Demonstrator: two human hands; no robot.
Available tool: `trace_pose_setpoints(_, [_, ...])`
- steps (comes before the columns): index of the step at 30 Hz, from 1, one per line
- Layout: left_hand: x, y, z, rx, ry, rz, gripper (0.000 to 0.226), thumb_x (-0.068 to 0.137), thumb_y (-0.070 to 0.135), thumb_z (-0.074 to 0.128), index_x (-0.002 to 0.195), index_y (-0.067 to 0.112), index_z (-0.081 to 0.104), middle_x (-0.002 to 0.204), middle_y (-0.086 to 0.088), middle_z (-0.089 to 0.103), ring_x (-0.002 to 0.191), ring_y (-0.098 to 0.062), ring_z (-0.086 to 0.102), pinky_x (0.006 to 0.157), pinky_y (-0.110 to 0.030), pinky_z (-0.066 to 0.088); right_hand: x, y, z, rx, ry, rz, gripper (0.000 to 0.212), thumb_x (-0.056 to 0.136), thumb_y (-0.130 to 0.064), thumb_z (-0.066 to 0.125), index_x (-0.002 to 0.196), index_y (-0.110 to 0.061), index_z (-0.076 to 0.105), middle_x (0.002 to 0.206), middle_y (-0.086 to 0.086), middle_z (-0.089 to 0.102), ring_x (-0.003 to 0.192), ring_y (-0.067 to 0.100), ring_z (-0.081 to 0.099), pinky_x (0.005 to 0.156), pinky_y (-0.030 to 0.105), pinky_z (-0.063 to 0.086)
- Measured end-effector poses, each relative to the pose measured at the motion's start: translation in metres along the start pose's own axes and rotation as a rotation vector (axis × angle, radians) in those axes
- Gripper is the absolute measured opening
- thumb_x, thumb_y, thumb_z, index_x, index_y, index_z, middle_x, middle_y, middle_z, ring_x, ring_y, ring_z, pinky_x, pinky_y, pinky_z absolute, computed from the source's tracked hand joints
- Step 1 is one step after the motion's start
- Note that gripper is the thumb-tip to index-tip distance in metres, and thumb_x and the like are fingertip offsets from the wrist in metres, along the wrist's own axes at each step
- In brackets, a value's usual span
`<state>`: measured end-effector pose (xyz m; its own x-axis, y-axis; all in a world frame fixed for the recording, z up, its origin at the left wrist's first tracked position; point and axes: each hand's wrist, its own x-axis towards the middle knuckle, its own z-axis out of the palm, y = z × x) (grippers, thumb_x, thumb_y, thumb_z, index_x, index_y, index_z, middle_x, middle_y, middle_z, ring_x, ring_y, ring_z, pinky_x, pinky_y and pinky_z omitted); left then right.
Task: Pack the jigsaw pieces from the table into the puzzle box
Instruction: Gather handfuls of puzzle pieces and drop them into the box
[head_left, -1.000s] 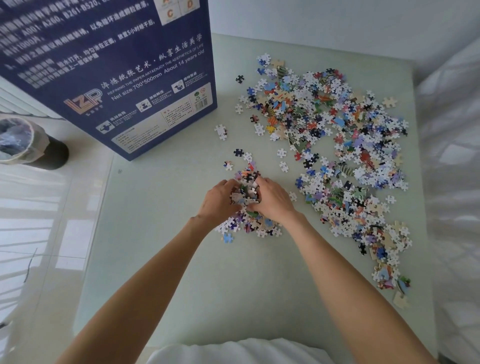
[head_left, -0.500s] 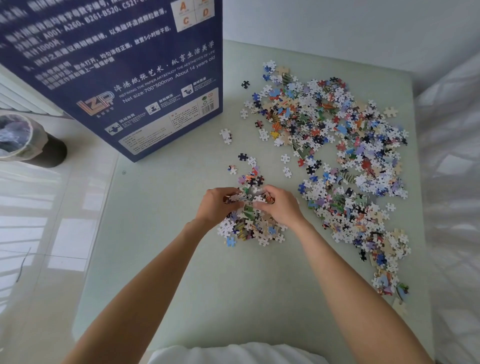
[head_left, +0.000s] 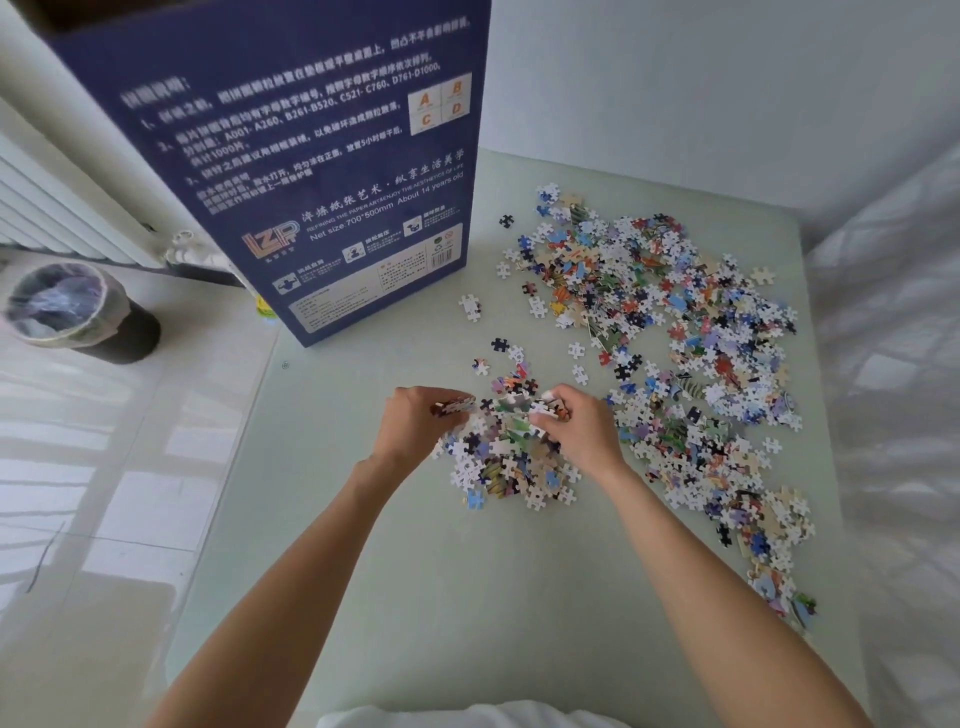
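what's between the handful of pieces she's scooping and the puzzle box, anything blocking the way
Nothing visible blocks it. Both hands, left and right, grip pieces from the small pile. Bare table lies between them and the upright blue box, whose opening is at the top, out of view.

Dark blue puzzle box (head_left: 291, 171) beyond the left hand (head_left: 415, 423), "LZP" logo, "Net size:700*500mm About 14 years old", letter grid "A B C D", "A001-A260"

The pale green counter (head_left: 467, 597) carries loose jigsaw pieces (head_left: 675, 338) spread across its right half. A tall blue puzzle box (head_left: 311, 182) stands upright at its far left corner.
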<state>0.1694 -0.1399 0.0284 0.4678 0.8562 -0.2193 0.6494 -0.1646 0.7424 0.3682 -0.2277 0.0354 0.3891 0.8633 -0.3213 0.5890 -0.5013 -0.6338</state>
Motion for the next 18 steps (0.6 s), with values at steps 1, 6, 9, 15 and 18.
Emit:
trace_pose_setpoints(1, [-0.003, 0.005, -0.009, -0.014, 0.028, 0.046, 0.024, 0.079, 0.016, 0.073, 0.102, 0.016, 0.073, 0.087, -0.002, 0.074, 0.074, -0.014, 0.069, 0.062, -0.005, 0.042, -0.003, -0.005, -0.005, 0.006, 0.010, -0.020, 0.020, 0.081, -0.032, 0.070, 0.086, -0.016, 0.058, 0.054, -0.007, 0.048, 0.044, 0.005, 0.032, 0.044, 0.018, 0.022])
trace_pose_setpoints(6, [-0.014, 0.047, -0.072, -0.048, 0.233, 0.321, 0.022, 0.078, 0.013, 0.074, 0.100, 0.017, 0.073, 0.081, 0.004, 0.072, 0.064, 0.007, 0.057, 0.062, -0.006, 0.045, -0.016, -0.043, -0.042, 0.220, -0.003, -0.072, 0.017, 0.079, -0.028, 0.071, 0.079, -0.017, 0.058, 0.069, 0.005, 0.068, 0.058, 0.014, 0.066, 0.056, 0.042, 0.051])
trace_pose_setpoints(9, [-0.013, 0.080, -0.119, -0.056, 0.393, 0.471, 0.022, 0.078, 0.011, 0.073, 0.099, 0.014, 0.073, 0.092, 0.002, 0.072, 0.077, 0.004, 0.063, 0.072, -0.012, 0.051, -0.019, -0.077, -0.071, 0.398, -0.008, -0.109, 0.020, 0.077, -0.019, 0.072, 0.087, -0.008, 0.059, 0.076, 0.003, 0.069, 0.064, 0.022, 0.067, 0.065, 0.038, 0.058])
trace_pose_setpoints(15, [0.010, 0.156, -0.219, 0.007, 0.721, 0.731, 0.022, 0.082, 0.016, 0.069, 0.104, 0.011, 0.071, 0.101, 0.004, 0.068, 0.092, -0.004, 0.066, 0.080, -0.013, 0.052, -0.009, -0.162, -0.134, 0.693, 0.014, -0.208, 0.025, 0.075, -0.003, 0.072, 0.093, -0.013, 0.058, 0.080, 0.005, 0.069, 0.062, 0.013, 0.066, 0.059, 0.022, 0.057])
trace_pose_setpoints(18, [0.037, 0.177, -0.258, 0.112, 0.806, 0.803, 0.020, 0.083, 0.018, 0.069, 0.102, 0.012, 0.072, 0.099, 0.002, 0.070, 0.087, -0.008, 0.068, 0.079, -0.019, 0.054, 0.004, -0.201, -0.159, 0.753, 0.014, -0.318, 0.019, 0.076, -0.003, 0.071, 0.081, -0.016, 0.058, 0.079, 0.006, 0.069, 0.063, 0.014, 0.065, 0.061, 0.024, 0.057])
